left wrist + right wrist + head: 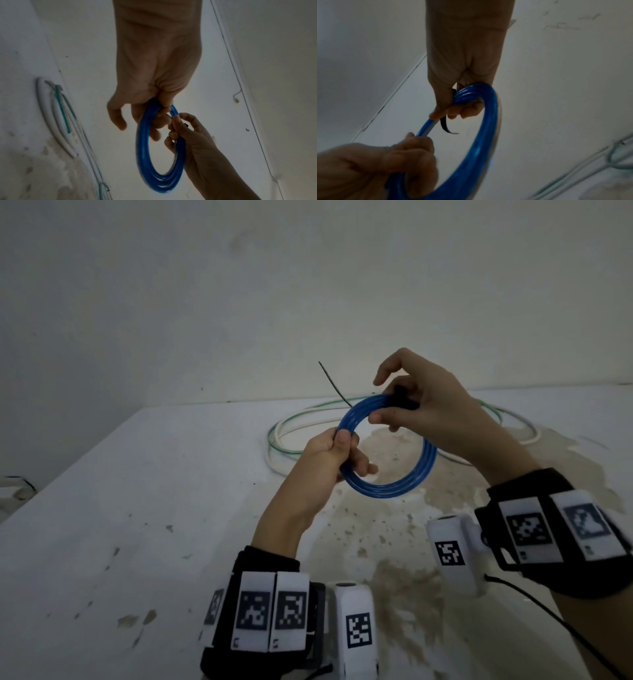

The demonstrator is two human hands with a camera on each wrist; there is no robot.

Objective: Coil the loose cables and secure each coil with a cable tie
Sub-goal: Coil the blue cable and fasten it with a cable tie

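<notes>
A blue cable coil [390, 488] hangs in the air above the table. My left hand [349, 455] grips its lower left side, with the thumb on top and the fingers curled under. My right hand [390, 402] pinches the coil's top right, where a black cable tie [334, 385] wraps the strands. The tie's thin tail sticks up and to the left, and my index finger is raised. In the right wrist view the tie [444, 125] curls out below the right hand [462, 105], which is closed round the coil [489, 121]. The left wrist view shows my left hand [154, 108] round the coil [142, 148].
A loose white cable [278, 429] and a thin green cable [308, 414] lie in wide loops on the stained white table [137, 508], behind the coil. A wall rises just past the table's far edge. The table drops off at the left.
</notes>
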